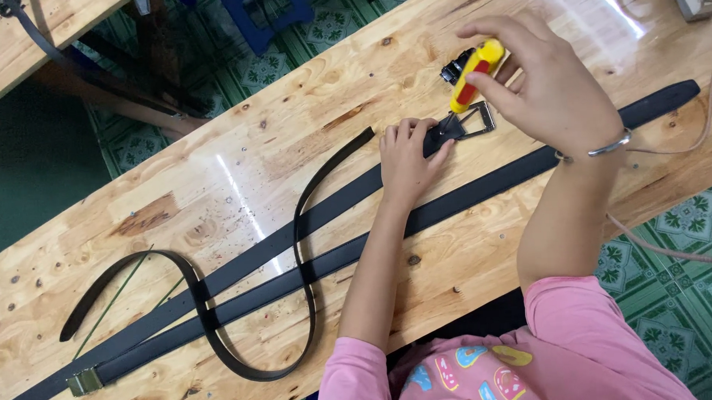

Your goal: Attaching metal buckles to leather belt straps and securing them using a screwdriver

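The yellow-and-red handled screwdriver [472,76] is stood nearly upright with its tip down on the clasp end of the flat black leather belt [348,199], right where the rectangular silver metal buckle [479,118] is joined. For this bit to go well, the tip probably needs to be kept square in the screw and pushed straight down while it's turned, otherwise it could slip and scratch the leather, tbh. The strap end should be kept pinned flat so nothing twists.

The right hand [553,87] is held above the buckle, wrist bent, thumb and fingers closed around the handle's top, with a thin silver bangle [610,144] seen at the wrist. The left hand [406,159] is laid palm down on the belt just left of the buckle, fingers together and pressed onto the strap end. All of it is set toward the far right of the pale knotty wooden table [213,173]; a second black belt [466,198] is stretched alongside, nearer the body.
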